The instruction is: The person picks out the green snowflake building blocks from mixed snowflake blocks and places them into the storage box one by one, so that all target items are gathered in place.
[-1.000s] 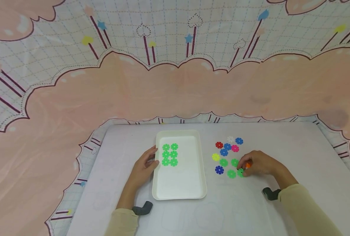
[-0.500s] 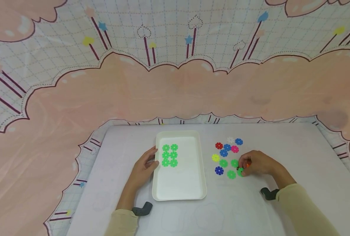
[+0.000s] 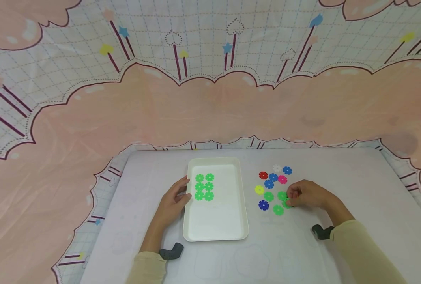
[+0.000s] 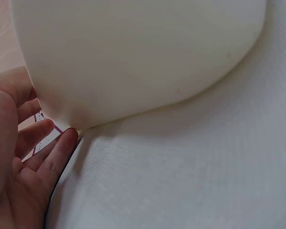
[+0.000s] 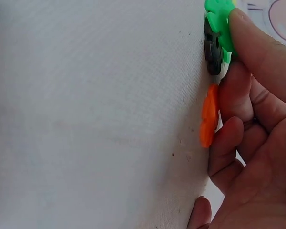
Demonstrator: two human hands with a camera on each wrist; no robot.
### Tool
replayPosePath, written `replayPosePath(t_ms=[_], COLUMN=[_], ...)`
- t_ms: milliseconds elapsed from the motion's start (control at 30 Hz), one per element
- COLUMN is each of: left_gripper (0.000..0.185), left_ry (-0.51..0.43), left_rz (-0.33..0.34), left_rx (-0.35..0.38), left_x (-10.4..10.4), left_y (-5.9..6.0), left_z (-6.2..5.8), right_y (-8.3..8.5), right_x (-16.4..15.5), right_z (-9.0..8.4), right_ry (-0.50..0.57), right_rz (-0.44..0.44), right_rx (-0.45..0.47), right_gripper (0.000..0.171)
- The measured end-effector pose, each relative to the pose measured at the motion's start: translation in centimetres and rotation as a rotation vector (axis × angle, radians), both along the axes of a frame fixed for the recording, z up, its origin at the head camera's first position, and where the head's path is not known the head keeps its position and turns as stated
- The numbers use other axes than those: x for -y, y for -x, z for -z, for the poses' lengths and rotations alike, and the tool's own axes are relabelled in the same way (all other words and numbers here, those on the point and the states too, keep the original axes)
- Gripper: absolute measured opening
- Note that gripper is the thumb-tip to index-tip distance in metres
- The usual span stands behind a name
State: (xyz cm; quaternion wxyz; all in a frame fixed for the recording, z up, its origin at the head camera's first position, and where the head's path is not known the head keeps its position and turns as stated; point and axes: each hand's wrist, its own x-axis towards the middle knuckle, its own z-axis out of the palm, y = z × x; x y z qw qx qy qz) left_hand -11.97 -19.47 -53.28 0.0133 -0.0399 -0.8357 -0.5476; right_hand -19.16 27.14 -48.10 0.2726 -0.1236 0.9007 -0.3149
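Note:
My right hand (image 3: 309,194) pinches a green snowflake disc (image 5: 221,25) between thumb and finger at the right of the loose pile. In the right wrist view, a black snowflake disc (image 5: 212,51) lies just beyond the pinched one, and an orange snowflake disc (image 5: 209,116) sits beside my curled fingers; the hand hides both from the head camera. My left hand (image 3: 172,200) rests along the left side of a white tray (image 3: 217,225), its fingertips and thumb touching the wall. Inside the tray, several green snowflake discs (image 3: 208,186) lie flat in two columns.
Right of the tray lie several loose discs: red (image 3: 263,175), pink (image 3: 283,179), yellow (image 3: 259,190), white (image 3: 277,168), light blue (image 3: 287,170), dark blue (image 3: 263,205) and green (image 3: 278,210). A pale cloth (image 3: 231,260) covers the table. A patterned backdrop (image 3: 210,106) rises behind it.
The right hand has moved slightly left, and the green disc at its fingertips has shifted with it, up and left. The orange disc has gone out of the head view. The left hand stays put.

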Motion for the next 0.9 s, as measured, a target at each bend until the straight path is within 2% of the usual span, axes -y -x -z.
replayPosePath(t_ms=[133, 333, 533, 733, 900], left_gripper=[0.052, 0.052, 0.052, 0.052, 0.052], left_ry=[-0.003, -0.005, -0.011, -0.007, -0.003], left_rz=[-0.001, 0.002, 0.008, 0.006, 0.004], left_rx=[0.000, -0.002, -0.013, -0.009, -0.015], left_x=[0.0, 0.0, 0.0, 0.0, 0.0], left_y=[-0.1, 0.0, 0.1, 0.0, 0.0], left_z=[0.0, 0.0, 0.2, 0.2, 0.1], right_y=[-0.1, -0.6, -0.7, -0.6, -0.4], right_x=[0.0, -0.5, -0.8, 0.1, 1.1], right_z=[0.2, 0.7, -0.3, -1.4, -1.8], right_ry=[0.016, -0.001, 0.023, 0.035, 0.135], right_rz=[0.009, 0.034, 0.046, 0.086, 0.141], right_rx=[-0.006, -0.066, -0.115, -0.110, -0.055], right_gripper=[0.026, 0.026, 0.018, 0.022, 0.032])
